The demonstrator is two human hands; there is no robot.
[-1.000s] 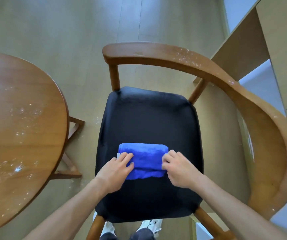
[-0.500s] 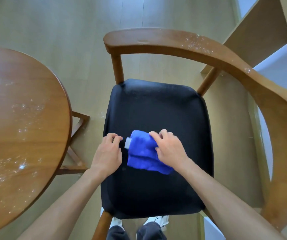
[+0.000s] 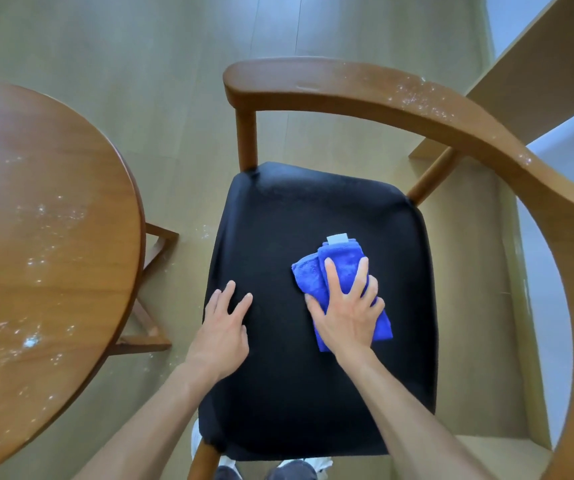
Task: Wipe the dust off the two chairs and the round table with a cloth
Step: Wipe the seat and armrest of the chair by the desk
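Firstly, floor [image 3: 140,46]: pale wood-look planks, white specks near the table base. Round table [image 3: 36,237]: brown wood, at the left, top scattered with white dust. Armchair [image 3: 313,393]: black padded seat, curved wooden back-and-arm rail [image 3: 434,109] dusted white along its upper right stretch. Shelf unit [image 3: 538,64]: light wood, upper right corner. Right hand [image 3: 347,317]: fingers spread and straight, pressing flat on the cloth. Left hand [image 3: 223,330]: fingers extended, resting on the seat's left part, well apart from the cloth. Cloth [image 3: 342,265]: folded blue microfibre with a white tag at its far edge, lying right of the seat's centre.
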